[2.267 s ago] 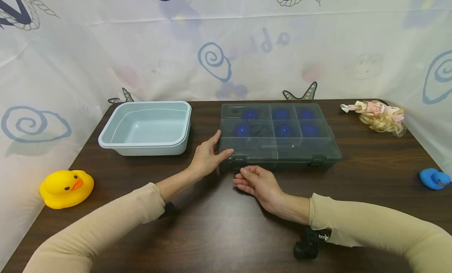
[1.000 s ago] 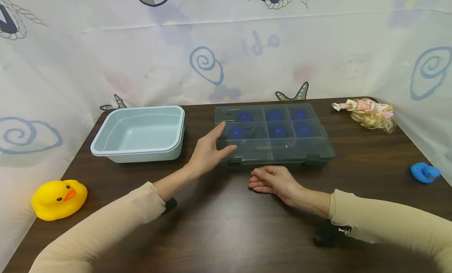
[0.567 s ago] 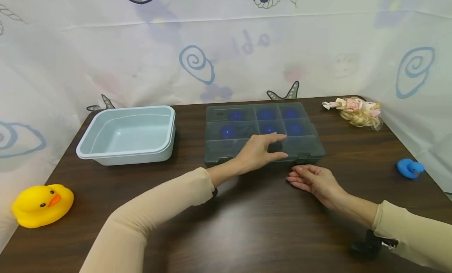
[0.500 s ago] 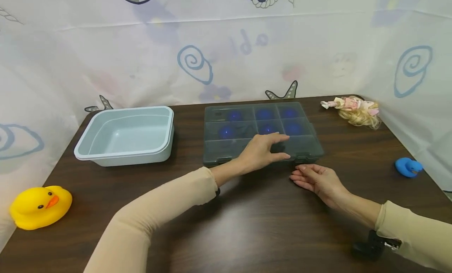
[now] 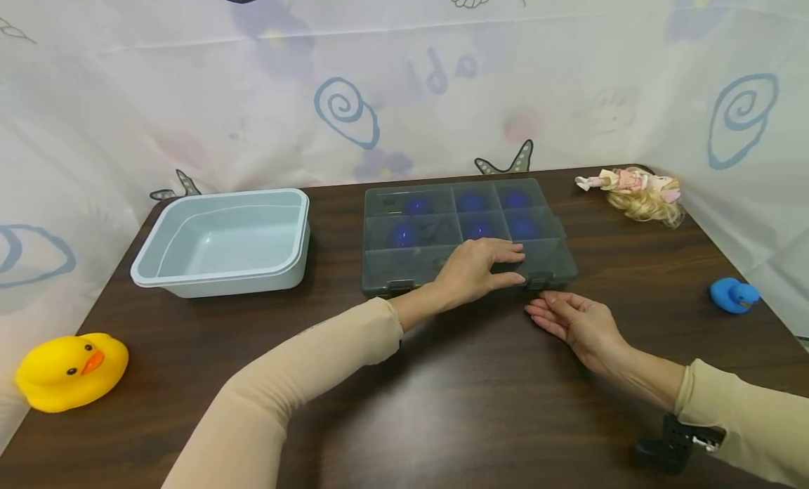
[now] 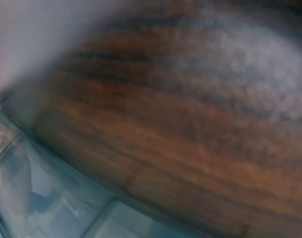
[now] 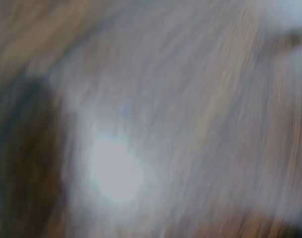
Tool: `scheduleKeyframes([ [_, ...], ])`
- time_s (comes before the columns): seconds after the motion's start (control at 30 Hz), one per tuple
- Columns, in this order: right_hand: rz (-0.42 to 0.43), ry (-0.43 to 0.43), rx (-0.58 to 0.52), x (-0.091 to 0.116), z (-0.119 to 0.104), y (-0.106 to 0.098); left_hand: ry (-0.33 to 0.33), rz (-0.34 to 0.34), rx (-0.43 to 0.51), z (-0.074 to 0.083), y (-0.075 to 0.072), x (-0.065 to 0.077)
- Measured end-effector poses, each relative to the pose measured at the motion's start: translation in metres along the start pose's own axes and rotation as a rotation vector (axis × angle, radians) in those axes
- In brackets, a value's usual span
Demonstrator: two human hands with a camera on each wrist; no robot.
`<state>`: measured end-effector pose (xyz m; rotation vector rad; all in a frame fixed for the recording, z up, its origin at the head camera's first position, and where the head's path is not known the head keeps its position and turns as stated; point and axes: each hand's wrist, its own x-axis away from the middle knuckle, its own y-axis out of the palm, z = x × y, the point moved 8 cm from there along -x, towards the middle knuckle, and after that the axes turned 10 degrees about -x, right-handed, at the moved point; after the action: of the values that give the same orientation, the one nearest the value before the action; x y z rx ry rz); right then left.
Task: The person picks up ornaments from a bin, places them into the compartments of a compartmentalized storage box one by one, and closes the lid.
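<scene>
A dark translucent divided box (image 5: 392, 264) lies with its lid down at the middle of the table. Blue balls (image 5: 403, 235) show through several compartments. My left hand (image 5: 470, 271) lies over the front right of the lid, fingers fairly straight and thumb apart near the front edge. My right hand (image 5: 584, 327) is at the box's right front latch (image 5: 540, 281); its fingertips are just below it, and I cannot tell whether they touch. A second latch (image 5: 401, 287) is at the front left. Part of the box shows in the left wrist view; the right wrist view is blurred.
A pale blue basin (image 5: 218, 282) stands left of the box. A yellow duck (image 5: 72, 372) sits at the left edge. To the right lie a blond doll (image 5: 638, 190) and a small blue duck (image 5: 733, 294). A patterned sheet (image 5: 411, 88) hangs behind the table.
Both hands have moved right along the box's front, from the left latch to the right one. The left latch flap, sticking out at first, now sits against the box. The box stays put.
</scene>
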<state>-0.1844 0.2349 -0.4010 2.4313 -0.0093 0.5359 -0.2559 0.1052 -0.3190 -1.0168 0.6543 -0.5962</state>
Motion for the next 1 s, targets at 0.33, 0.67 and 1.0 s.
scheduleKeyframes([
  [0.33, 0.034, 0.040, -0.107, 0.0015, 0.0083, 0.0045, 0.002, 0.010, 0.009, -0.0006, -0.0013, 0.0005],
  [0.67, 0.011, 0.024, -0.012, 0.0014, 0.0056, 0.0043, 0.010, 0.011, -0.014, -0.0003, -0.0012, -0.0004],
  [1.0, 0.001, 0.019, 0.029, 0.0032, 0.0058, 0.0040, 0.012, 0.012, -0.008, -0.0008, -0.0010, 0.0000],
])
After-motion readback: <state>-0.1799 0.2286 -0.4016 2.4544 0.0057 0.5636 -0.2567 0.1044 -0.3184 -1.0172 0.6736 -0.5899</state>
